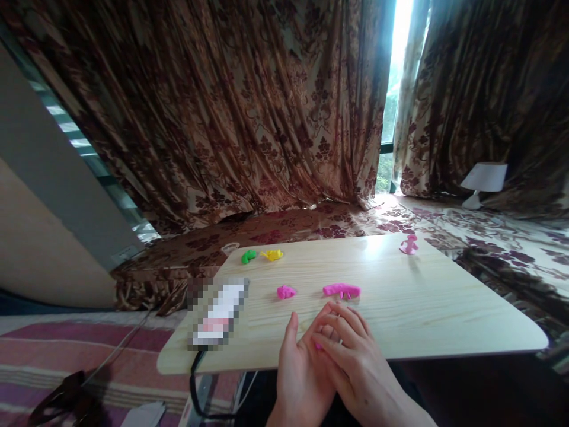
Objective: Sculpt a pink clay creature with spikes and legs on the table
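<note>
My left hand [299,367] lies palm up at the near edge of a light wooden table [444,308]. My right hand [355,356] rests flat across its fingers, palm down. A bit of pink clay [318,344] shows between the two palms. Just beyond the fingertips lie a long pink clay piece [341,290] and a small pink clay lump [285,291].
A green clay piece [248,256] and a yellow clay piece [272,255] lie at the table's far left, and a pink clay figure [409,244] stands at the far right. A blurred-out flat device [217,313] lies at the left. Patterned curtains hang behind.
</note>
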Available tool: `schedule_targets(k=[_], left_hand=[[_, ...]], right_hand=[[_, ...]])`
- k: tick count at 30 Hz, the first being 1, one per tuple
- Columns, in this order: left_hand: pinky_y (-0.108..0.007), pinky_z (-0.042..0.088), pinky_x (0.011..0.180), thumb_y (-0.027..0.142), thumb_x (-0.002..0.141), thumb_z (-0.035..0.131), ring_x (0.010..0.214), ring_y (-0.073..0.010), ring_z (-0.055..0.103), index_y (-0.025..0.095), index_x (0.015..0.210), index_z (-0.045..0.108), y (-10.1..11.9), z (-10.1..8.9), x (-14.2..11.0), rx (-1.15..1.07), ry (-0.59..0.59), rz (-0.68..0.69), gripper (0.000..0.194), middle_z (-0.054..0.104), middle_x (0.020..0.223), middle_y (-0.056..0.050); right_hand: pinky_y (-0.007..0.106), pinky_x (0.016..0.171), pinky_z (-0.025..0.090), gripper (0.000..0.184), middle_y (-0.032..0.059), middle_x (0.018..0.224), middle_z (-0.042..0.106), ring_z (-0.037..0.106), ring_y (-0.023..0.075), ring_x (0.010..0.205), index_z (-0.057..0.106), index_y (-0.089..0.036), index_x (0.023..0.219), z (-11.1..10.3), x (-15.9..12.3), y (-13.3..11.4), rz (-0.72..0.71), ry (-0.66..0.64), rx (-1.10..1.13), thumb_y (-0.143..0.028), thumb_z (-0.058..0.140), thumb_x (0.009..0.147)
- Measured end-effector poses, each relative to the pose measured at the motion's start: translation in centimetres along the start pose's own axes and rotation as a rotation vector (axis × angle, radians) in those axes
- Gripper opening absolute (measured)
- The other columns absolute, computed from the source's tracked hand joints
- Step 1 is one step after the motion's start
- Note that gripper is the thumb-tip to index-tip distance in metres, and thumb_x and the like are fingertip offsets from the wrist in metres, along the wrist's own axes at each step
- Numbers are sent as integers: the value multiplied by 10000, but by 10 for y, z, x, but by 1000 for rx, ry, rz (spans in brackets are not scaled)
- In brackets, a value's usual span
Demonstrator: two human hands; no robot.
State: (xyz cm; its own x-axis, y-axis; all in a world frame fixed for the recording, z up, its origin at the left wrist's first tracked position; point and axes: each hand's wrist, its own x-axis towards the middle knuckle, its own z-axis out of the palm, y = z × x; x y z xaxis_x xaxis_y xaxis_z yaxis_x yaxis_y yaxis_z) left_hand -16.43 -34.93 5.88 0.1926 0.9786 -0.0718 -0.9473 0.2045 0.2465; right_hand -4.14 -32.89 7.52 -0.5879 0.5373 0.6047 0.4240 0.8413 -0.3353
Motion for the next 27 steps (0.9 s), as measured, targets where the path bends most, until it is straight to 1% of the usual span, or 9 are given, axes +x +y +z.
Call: schedule_targets(k=[3,5,8,10,13,17,21,23,27], left_hand=[[-377,365,1010,495,919,283,1204,-252,495,94,1298,474,3,3,-3,46,25,27,584,546,1278,-164],[-413,341,1029,551,899,272,1234,-271,465,122,1338,434,5,5,-5,68,32,51,635,515,1319,-160],[-426,310,1051,561,891,282,1266,-270,430,172,1366,401,7,7,-7,82,22,77,625,489,1355,-129],[-419,302,1059,553,893,290,1283,-263,409,184,1371,391,8,8,-7,79,3,66,613,469,1376,-115],[-419,298,1063,576,884,289,1300,-266,383,181,1367,395,10,8,-6,62,11,72,632,434,1407,-102],[-419,279,1074,573,883,297,1315,-265,361,166,1383,364,10,8,-5,68,47,83,648,432,1407,-116],[-418,261,1086,570,881,306,1324,-246,347,155,1411,300,11,9,-5,52,72,125,673,425,1414,-108],[-416,254,1089,572,876,320,1329,-245,338,156,1415,290,12,9,-5,57,89,137,681,421,1417,-111],[-432,241,1089,592,870,308,1329,-258,339,163,1416,288,14,9,-4,89,110,106,694,423,1410,-132]], right_hand=[[530,1044,305,354,61,1294,543,313,295,1314,600,-231,1170,2,-3,-2,-59,-79,-76,-164,502,837],[559,1056,269,391,67,1385,458,230,325,1353,569,-206,1217,4,-6,-2,-81,-116,-117,-205,515,829],[583,1066,223,455,74,1485,296,138,348,1376,497,-185,1298,6,-8,-1,-45,-109,-164,-245,505,847],[585,1068,211,481,75,1507,235,116,353,1379,465,-191,1326,6,-9,0,-50,-105,-179,-262,506,852],[585,1064,215,485,68,1504,244,119,358,1377,472,-214,1320,5,-9,0,-121,-126,-163,-325,518,850],[599,1059,197,504,87,1517,190,119,368,1375,448,-213,1339,7,-11,-1,-90,-118,-181,-352,510,859],[599,1054,201,559,117,1473,304,166,371,1364,421,-198,1362,14,-12,-3,-175,-82,-182,-389,519,846],[596,1055,202,553,112,1471,310,181,370,1361,422,-204,1363,15,-12,-4,-164,-68,-171,-378,517,847],[602,1054,203,526,102,1492,259,177,375,1361,440,-215,1349,15,-13,-6,-109,-76,-155,-369,518,852]])
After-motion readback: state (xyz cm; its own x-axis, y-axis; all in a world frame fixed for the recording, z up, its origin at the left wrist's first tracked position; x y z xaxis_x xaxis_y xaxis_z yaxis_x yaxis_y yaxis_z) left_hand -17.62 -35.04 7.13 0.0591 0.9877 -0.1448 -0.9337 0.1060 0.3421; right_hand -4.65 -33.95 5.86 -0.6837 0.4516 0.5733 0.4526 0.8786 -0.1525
